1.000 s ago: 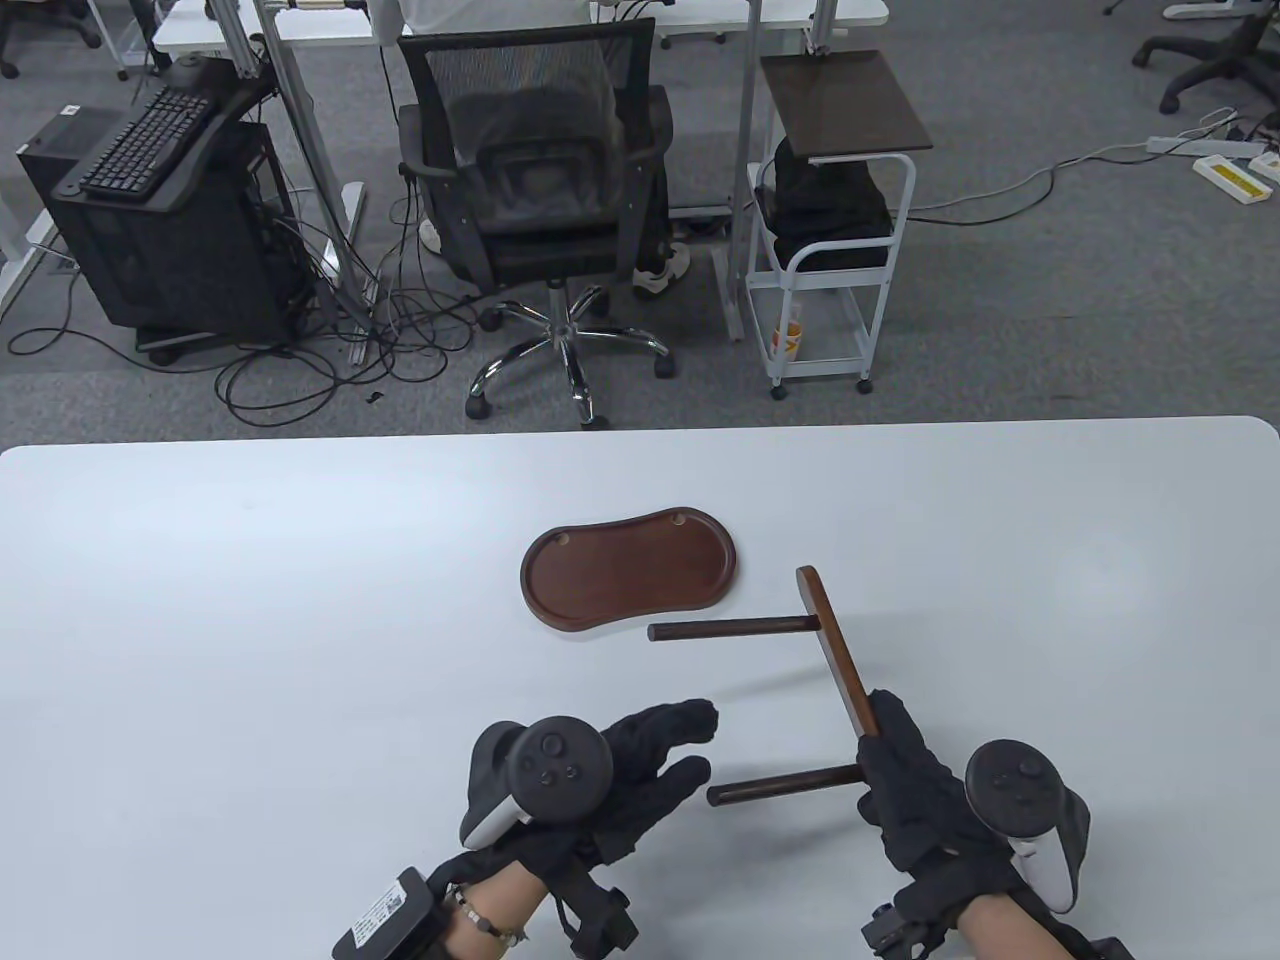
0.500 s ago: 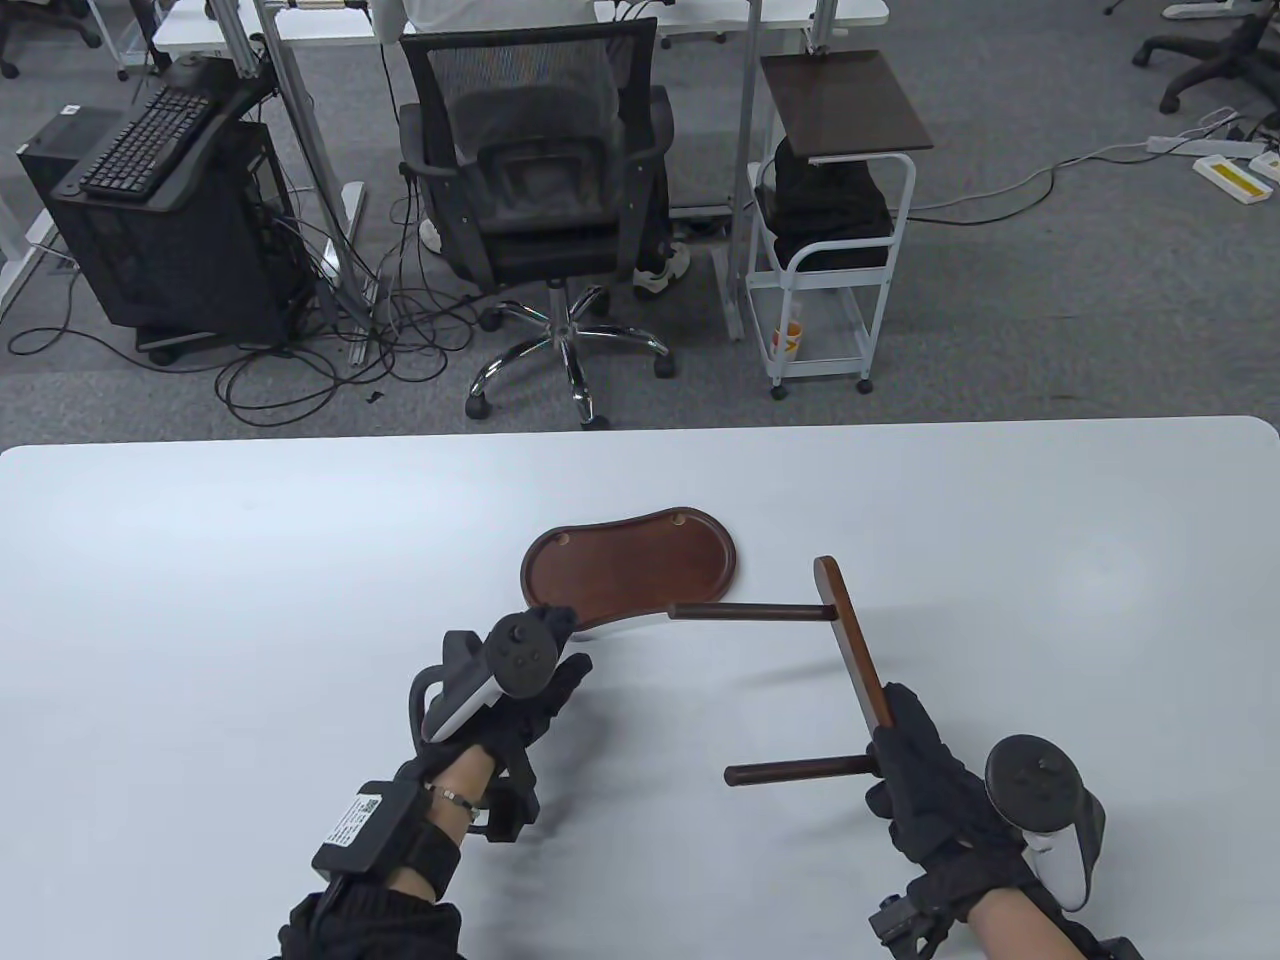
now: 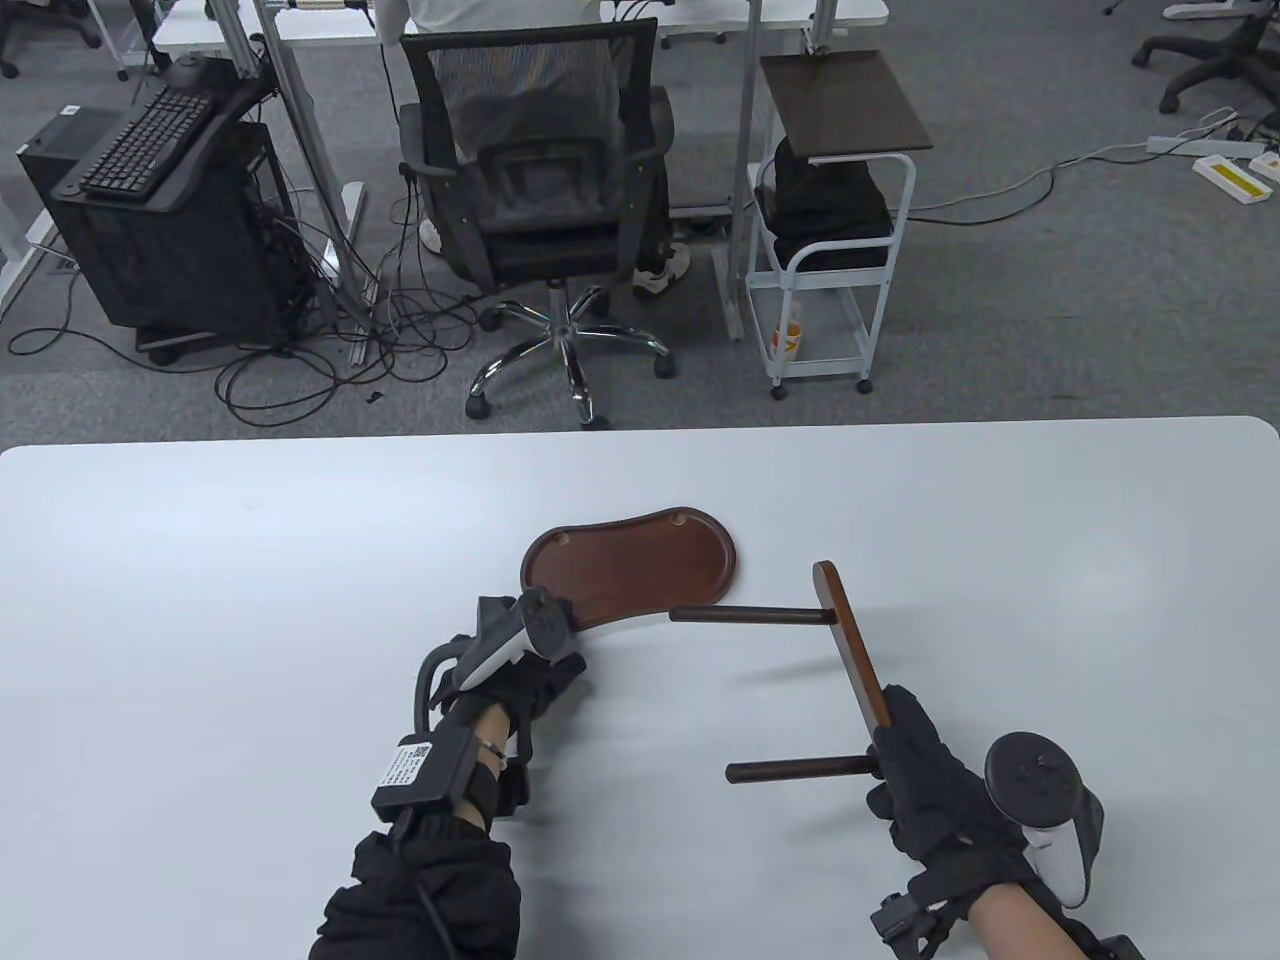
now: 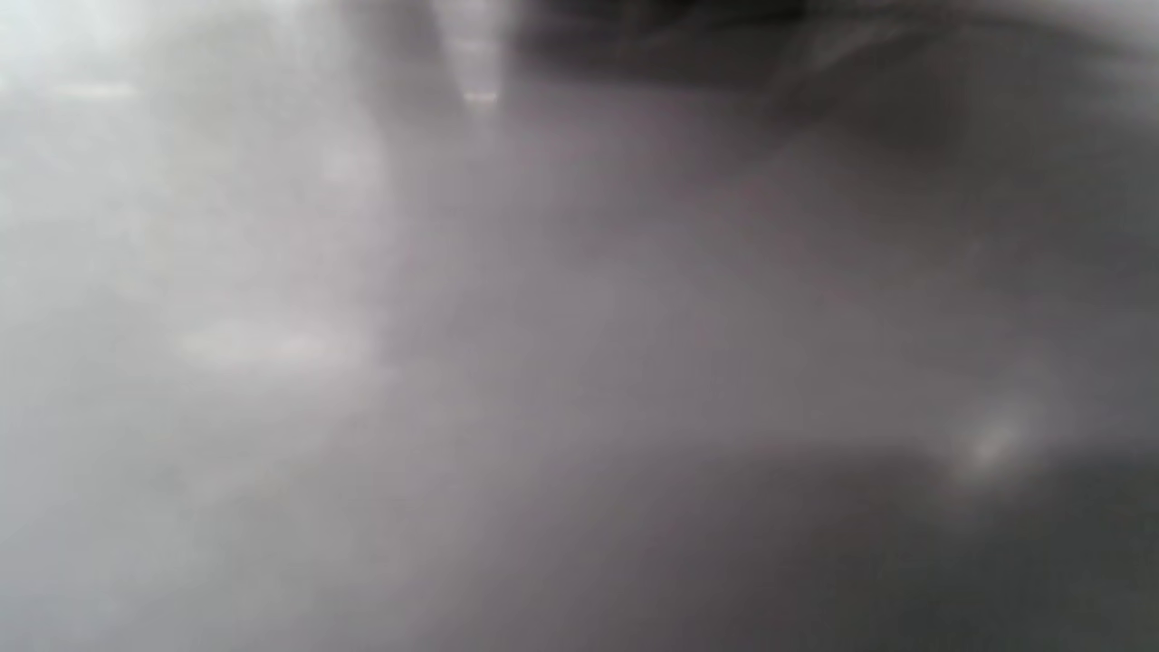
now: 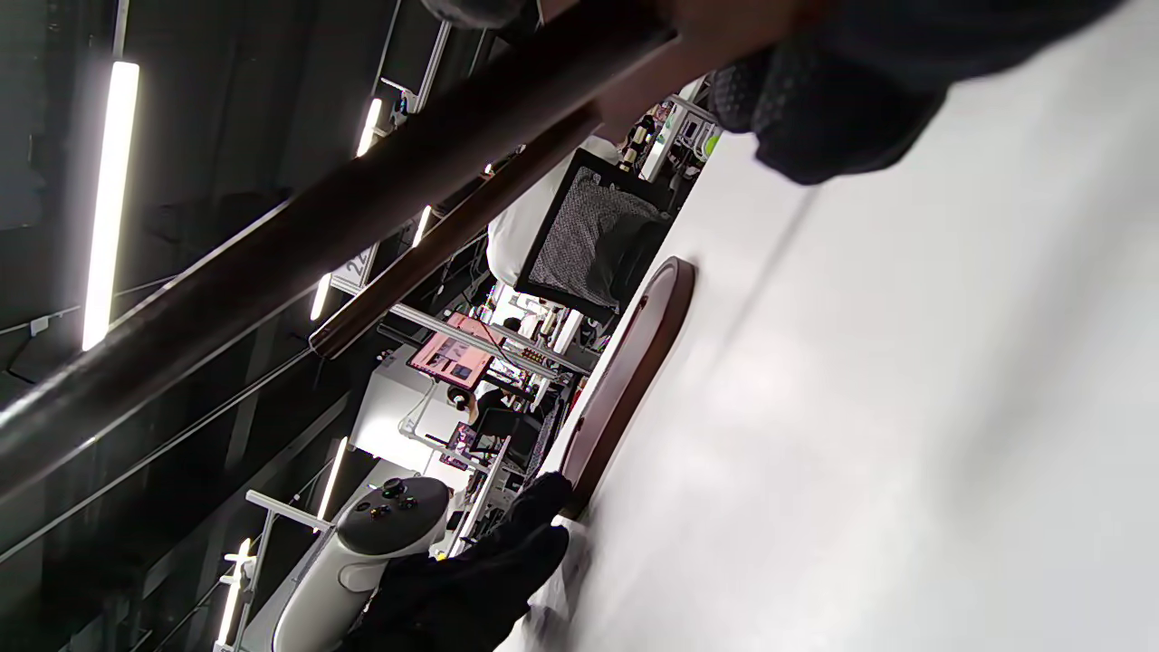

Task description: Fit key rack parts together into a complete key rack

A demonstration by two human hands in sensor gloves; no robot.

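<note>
A dark wooden bean-shaped tray (image 3: 640, 565) lies flat mid-table. My left hand (image 3: 548, 655) is at the tray's near left corner, its fingers under the tracker; the right wrist view shows the fingertips (image 5: 521, 530) at the tray's end (image 5: 634, 362). My right hand (image 3: 888, 738) grips the near end of a wooden crossbar (image 3: 850, 640) carrying two round posts (image 3: 750, 614) (image 3: 800, 770) that point left. The far post's tip reaches the tray's near rim. In the right wrist view the near post (image 5: 299, 244) crosses below my fingers (image 5: 815, 100). The left wrist view is only grey blur.
The white table (image 3: 200, 600) ends at its far edge (image 3: 640, 425). Beyond it on the floor stand an office chair (image 3: 545, 200), a white cart (image 3: 830, 220) and a black computer stand (image 3: 160, 220).
My left hand moved forward from the table's front to the tray's near left corner. My right hand shifted the crossbar slightly right and away, bringing the far post's tip to the tray's rim.
</note>
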